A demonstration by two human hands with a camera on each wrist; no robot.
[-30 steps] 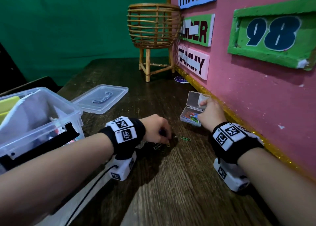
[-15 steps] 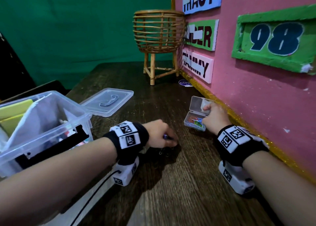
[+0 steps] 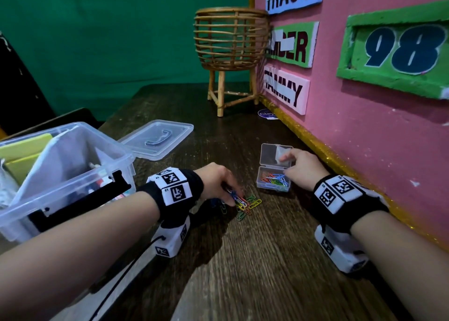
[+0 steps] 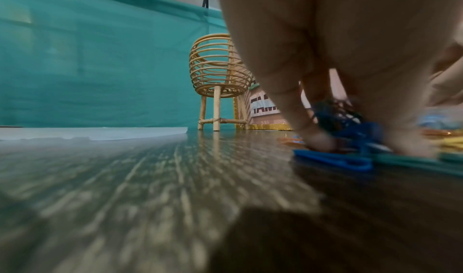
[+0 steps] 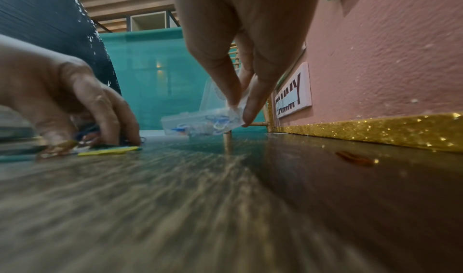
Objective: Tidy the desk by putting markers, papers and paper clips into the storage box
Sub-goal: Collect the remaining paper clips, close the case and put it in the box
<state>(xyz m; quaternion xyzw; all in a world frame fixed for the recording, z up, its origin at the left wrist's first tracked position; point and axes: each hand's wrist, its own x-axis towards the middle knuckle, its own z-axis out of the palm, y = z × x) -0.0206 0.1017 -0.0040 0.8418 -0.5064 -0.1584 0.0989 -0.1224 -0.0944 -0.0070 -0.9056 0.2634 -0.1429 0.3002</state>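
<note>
A small clear clip case [image 3: 274,174] [image 5: 200,123] stands on the dark wooden desk with its lid up and coloured paper clips inside. My right hand [image 3: 297,168] [image 5: 240,103] pinches the case's right edge between thumb and fingers. Left of it lies a loose pile of coloured paper clips [image 3: 246,204] [image 4: 335,156]. My left hand [image 3: 222,185] [image 4: 345,134] is curled over that pile, its fingertips [image 4: 318,143] gathering a bunch of clips against the desk. The big clear storage box [image 3: 73,174] stands open at the left with papers and other items inside.
The storage box's lid [image 3: 158,138] lies flat behind my left hand. A rattan basket stand [image 3: 230,50] is at the back. A pink board [image 3: 364,138] with a gold strip walls off the right side. One orange clip [image 5: 353,157] lies by that strip.
The left hand has slid right and lifted a little, so the clip pile now shows by its fingertips. The right hand stays on the clip case.
</note>
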